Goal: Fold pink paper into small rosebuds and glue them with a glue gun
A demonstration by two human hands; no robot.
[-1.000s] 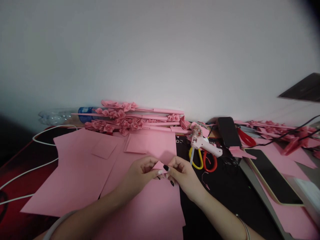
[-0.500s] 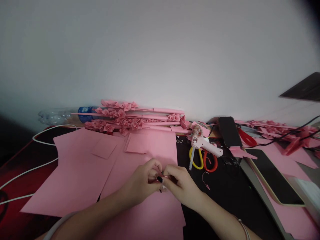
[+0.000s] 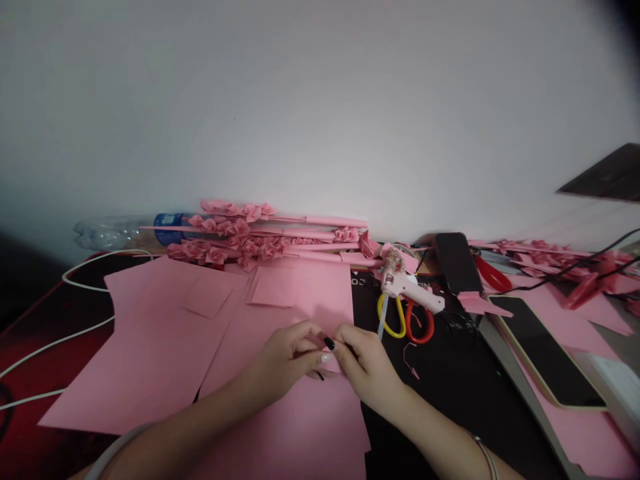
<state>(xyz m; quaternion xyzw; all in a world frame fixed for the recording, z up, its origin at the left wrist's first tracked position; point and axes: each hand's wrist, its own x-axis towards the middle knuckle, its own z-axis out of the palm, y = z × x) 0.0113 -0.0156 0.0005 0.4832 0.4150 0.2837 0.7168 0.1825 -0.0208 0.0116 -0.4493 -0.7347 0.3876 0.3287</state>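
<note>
My left hand (image 3: pixel 293 357) and my right hand (image 3: pixel 367 363) meet over the large pink paper sheets (image 3: pixel 300 433), with fingers curled and tips pinched together. Between them is a small piece of pink paper (image 3: pixel 333 363), mostly covered by the fingers, so its folded shape cannot be made out. Just beyond my hands lies a stack of pink paper squares (image 3: pixel 273 287). A single pink square (image 3: pixel 209 297) rests on the sheet to the left.
Pink paper flowers on stems (image 3: pixel 260 247) lie along the wall beside a plastic bottle (image 3: pixel 115 233). A glue gun (image 3: pixel 413 290) sits over scissors (image 3: pixel 420 323) with yellow and red handles. Two phones, one dark (image 3: pixel 457 263) and one pale-edged (image 3: pixel 550 353), lie right. White cables (image 3: pixel 75 333) cross the left.
My fingers have shifted their pinch on the small pink paper; the left thumb now points right and the hands sit slightly further apart. The things on the table have stayed put.
</note>
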